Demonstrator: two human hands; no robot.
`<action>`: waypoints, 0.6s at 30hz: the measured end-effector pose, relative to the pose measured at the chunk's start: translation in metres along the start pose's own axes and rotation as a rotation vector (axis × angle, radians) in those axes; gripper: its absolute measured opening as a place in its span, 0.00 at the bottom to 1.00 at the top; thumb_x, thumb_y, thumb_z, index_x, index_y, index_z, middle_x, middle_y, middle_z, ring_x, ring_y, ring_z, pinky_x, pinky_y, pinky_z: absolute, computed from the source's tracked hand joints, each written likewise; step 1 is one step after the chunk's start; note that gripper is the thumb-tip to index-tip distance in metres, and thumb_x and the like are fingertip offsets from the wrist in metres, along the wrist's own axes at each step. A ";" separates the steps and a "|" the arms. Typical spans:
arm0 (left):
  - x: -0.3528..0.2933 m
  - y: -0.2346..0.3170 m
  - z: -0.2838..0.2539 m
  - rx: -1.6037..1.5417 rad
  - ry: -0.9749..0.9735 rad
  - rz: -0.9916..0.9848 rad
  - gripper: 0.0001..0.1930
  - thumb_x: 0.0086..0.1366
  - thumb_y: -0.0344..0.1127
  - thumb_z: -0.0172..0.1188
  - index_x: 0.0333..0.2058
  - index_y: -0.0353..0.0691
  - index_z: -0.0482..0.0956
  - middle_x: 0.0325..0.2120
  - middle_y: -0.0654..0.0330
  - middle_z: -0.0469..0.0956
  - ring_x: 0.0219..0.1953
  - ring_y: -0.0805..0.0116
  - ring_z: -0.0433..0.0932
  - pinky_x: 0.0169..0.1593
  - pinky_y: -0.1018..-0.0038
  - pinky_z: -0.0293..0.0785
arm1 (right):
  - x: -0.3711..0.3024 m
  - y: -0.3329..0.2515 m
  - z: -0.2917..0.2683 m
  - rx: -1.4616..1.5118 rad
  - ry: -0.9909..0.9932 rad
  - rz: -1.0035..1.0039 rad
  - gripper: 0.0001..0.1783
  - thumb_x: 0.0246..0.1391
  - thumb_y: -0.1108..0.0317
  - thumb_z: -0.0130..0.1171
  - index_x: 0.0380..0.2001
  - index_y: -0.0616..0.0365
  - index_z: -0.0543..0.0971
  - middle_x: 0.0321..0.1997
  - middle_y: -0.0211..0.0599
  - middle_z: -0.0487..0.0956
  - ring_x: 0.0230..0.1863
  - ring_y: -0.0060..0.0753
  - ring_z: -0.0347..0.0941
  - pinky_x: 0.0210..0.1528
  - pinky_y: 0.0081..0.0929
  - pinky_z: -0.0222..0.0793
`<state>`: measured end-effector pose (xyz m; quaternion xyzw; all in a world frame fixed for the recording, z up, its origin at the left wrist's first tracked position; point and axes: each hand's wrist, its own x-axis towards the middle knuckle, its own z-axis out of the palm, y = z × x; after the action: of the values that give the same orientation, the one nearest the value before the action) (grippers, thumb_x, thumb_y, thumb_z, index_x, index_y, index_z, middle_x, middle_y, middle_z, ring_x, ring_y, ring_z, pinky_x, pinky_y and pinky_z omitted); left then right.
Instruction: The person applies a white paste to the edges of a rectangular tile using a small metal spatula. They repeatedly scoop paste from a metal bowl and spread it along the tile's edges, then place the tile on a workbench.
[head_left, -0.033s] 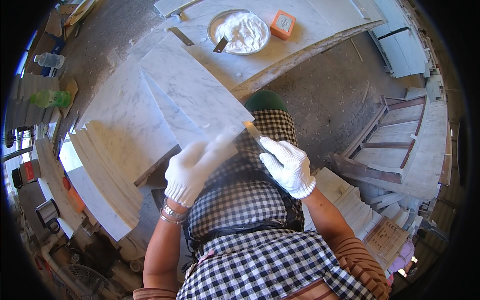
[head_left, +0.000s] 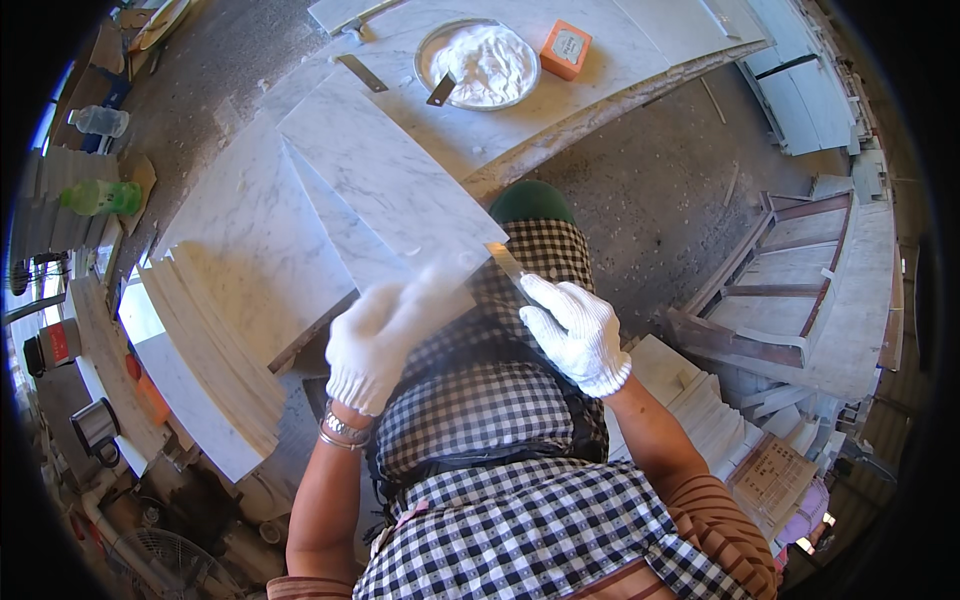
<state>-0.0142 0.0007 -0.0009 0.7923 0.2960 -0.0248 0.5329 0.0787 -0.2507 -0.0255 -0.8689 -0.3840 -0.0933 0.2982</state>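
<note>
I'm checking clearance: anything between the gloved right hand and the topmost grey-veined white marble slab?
Only the flat metal blade in the right hand, near the right corner of the marble slab; nothing else visible. Contact is unclear.

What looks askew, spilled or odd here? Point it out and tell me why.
The top marble slab lies askew over the lower slab: their edges splay apart instead of lining up. The grey floor on the right is strewn with pale specks, which looks untidy. Nothing looks plainly broken.

left gloved hand (head_left: 372, 332) | shifted a touch leftward since the earlier view
</note>
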 end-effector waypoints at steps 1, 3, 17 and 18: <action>-0.001 -0.003 -0.002 -0.045 0.082 -0.115 0.19 0.72 0.45 0.68 0.48 0.32 0.86 0.32 0.66 0.84 0.34 0.82 0.77 0.37 0.79 0.74 | -0.001 -0.001 -0.002 0.020 -0.035 0.026 0.19 0.57 0.66 0.70 0.52 0.57 0.85 0.28 0.37 0.82 0.24 0.36 0.78 0.26 0.32 0.75; 0.001 -0.011 -0.011 -0.203 0.285 -0.011 0.18 0.74 0.45 0.67 0.49 0.34 0.86 0.33 0.70 0.83 0.33 0.83 0.74 0.37 0.82 0.71 | -0.002 -0.003 -0.009 0.056 -0.105 0.077 0.19 0.58 0.71 0.71 0.52 0.63 0.84 0.34 0.45 0.85 0.28 0.43 0.82 0.30 0.34 0.79; 0.076 -0.092 -0.061 -0.064 0.765 -0.026 0.23 0.72 0.38 0.67 0.62 0.38 0.79 0.57 0.56 0.84 0.60 0.65 0.80 0.65 0.67 0.73 | 0.009 -0.007 -0.011 0.082 -0.074 0.031 0.19 0.58 0.73 0.71 0.52 0.63 0.84 0.39 0.47 0.87 0.33 0.44 0.85 0.34 0.33 0.81; 0.074 -0.094 -0.061 -0.035 0.768 -0.009 0.23 0.72 0.37 0.67 0.63 0.38 0.78 0.58 0.55 0.83 0.61 0.64 0.80 0.66 0.66 0.72 | 0.010 -0.008 -0.012 0.083 -0.084 0.049 0.19 0.58 0.73 0.70 0.52 0.63 0.84 0.40 0.48 0.87 0.35 0.46 0.85 0.35 0.34 0.82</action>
<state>-0.0166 0.1102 -0.0792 0.7335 0.4778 0.2767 0.3964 0.0805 -0.2478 -0.0086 -0.8680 -0.3784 -0.0335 0.3200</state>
